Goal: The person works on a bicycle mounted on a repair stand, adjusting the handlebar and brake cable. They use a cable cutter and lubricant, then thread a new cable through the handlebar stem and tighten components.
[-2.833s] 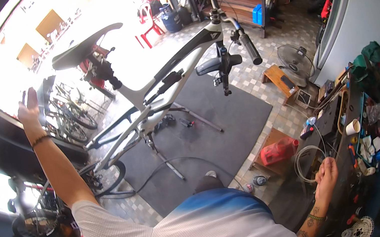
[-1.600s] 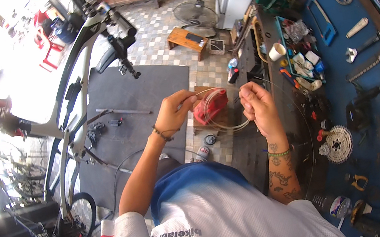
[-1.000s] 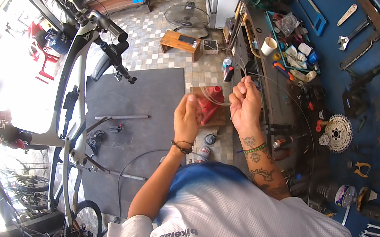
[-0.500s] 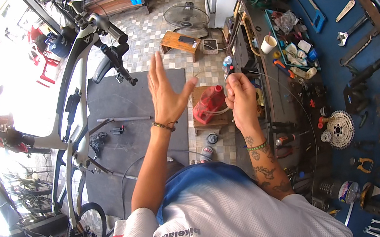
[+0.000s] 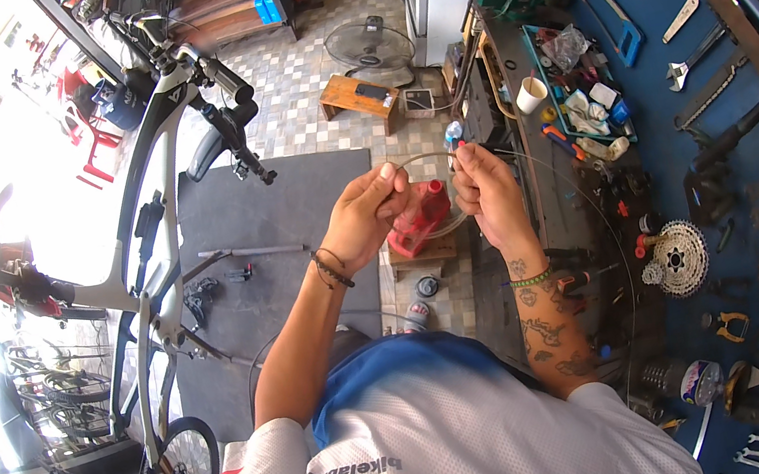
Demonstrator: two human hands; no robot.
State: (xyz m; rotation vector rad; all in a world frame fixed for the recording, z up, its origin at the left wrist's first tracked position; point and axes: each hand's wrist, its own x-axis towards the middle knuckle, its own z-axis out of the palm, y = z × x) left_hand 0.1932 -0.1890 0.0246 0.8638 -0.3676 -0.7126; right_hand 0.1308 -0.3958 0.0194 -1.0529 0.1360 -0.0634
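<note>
My left hand (image 5: 368, 208) and my right hand (image 5: 482, 186) are pinched on a thin, pale coiled line (image 5: 426, 157), held in front of my body with a short arc between them. A loose length curves away rightward and down past my right forearm. Behind the coil, a red plastic container (image 5: 418, 226) sits on a low wooden stand (image 5: 424, 255). To my left, a white and black bicycle frame (image 5: 169, 137) stands raised above a dark floor mat (image 5: 271, 195), on which dark tubes and small parts lie.
At right, a cluttered bench (image 5: 508, 42) holds a white cup (image 5: 531, 94), beside a blue tool board (image 5: 729, 145) with hand tools and a cassette (image 5: 680, 257). Ahead are a fan (image 5: 369, 48), a wooden stool (image 5: 357, 97) and stairs (image 5: 216, 2). More bicycles (image 5: 80, 381) stand at lower left.
My left hand, open with spread fingers half a second ago, has closed on the line again beside my right hand. Earlier my left arm reached far left; the view has since turned rightward.
</note>
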